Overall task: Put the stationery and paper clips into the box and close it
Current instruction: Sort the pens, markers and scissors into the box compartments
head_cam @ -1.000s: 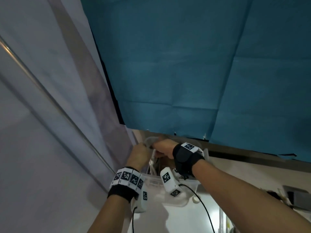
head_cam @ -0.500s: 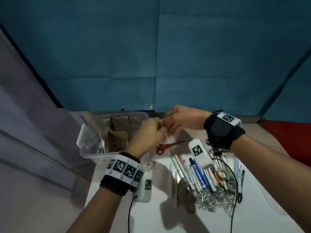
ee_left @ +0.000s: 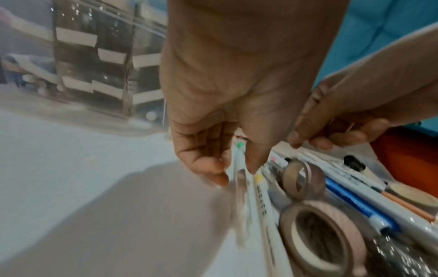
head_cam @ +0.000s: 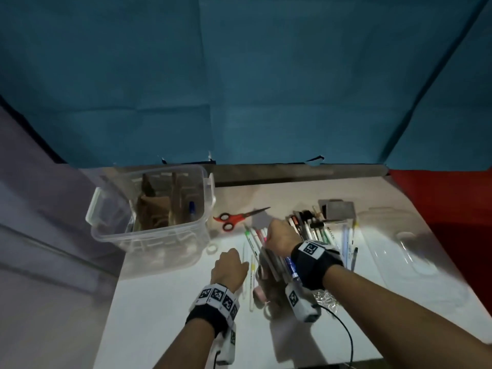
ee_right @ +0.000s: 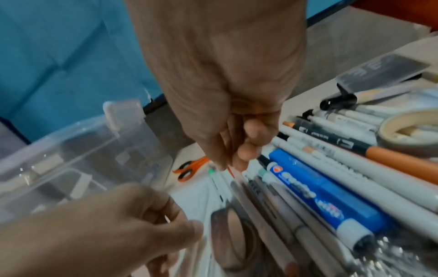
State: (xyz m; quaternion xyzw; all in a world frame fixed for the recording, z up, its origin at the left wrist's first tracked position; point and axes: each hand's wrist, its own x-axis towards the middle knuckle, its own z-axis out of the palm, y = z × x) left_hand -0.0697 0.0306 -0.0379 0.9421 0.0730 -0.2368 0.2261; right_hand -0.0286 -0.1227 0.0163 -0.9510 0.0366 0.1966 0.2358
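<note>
The left hand and the right hand, both loosely curled and holding nothing, hover over the row of white marker pens; the clear plastic lidless box stands left of them on the white table.

Clear glossy plastic box, walls see-through with glare spots; brown matt cardboard dividers inside it. Scissors right of box: red-orange plastic handles, dark metal blades. Pens right of box: mostly white smooth plastic barrels; blue marker with glossy printed wrap. Tape rolls matt, paper-like, dull pinkish. Paper clips shiny silver metal. Lid clear glossy plastic. Table white, smooth, matt. Backdrop blue creased cloth.
</note>
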